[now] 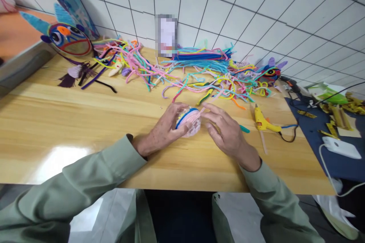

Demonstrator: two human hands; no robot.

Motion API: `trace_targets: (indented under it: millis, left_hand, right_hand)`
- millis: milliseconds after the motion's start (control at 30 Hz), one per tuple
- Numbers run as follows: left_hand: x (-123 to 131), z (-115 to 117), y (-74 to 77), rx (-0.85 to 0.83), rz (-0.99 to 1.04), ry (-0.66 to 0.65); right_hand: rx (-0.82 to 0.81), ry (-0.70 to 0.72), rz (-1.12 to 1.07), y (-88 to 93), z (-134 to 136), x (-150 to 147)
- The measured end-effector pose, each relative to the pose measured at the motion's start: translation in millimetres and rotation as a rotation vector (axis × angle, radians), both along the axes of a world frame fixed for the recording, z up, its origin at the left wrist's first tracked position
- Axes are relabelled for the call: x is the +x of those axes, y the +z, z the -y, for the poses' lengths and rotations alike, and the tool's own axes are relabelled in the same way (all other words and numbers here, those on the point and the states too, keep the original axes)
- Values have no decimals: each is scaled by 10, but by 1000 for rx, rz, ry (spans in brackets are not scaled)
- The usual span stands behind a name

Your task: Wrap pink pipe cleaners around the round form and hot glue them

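A small round coil of pipe cleaners [189, 122], mostly pink with a blue and yellow band, rests on the wooden table [71, 121]. My left hand [164, 129] is wrapped around its left side. My right hand [225, 131] touches its right side, and the fingertips pinch a pink strand at its top edge. Both sleeves are pale green.
A tangle of coloured pipe cleaners [199, 72] lies along the back of the table. A pipe-cleaner mask [67, 38] and a can [72, 5] stand at the far left. A yellow glue gun [264, 123] lies right of my hands. A dark mat [327, 129] with scraps is further right.
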State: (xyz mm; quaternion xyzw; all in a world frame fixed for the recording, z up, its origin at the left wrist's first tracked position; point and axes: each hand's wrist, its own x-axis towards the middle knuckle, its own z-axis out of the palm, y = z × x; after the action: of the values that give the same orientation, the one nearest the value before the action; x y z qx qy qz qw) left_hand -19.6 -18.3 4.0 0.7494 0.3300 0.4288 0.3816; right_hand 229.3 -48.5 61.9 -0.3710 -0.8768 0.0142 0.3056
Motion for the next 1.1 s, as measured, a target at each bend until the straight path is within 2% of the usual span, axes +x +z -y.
trace_targets:
  millis: [233,567,1100]
  left_hand:
    - [-18,-35,-20,71,5,-38]
    - [-19,-18,-28,74,18,-31]
    - [-13,-9,-29,66,26,-14]
  right_hand:
    - [-34,36,-46,-140,-28,54]
    - [54,17,-10,-191,-14,45]
    - [51,41,-23,-181,-2,6]
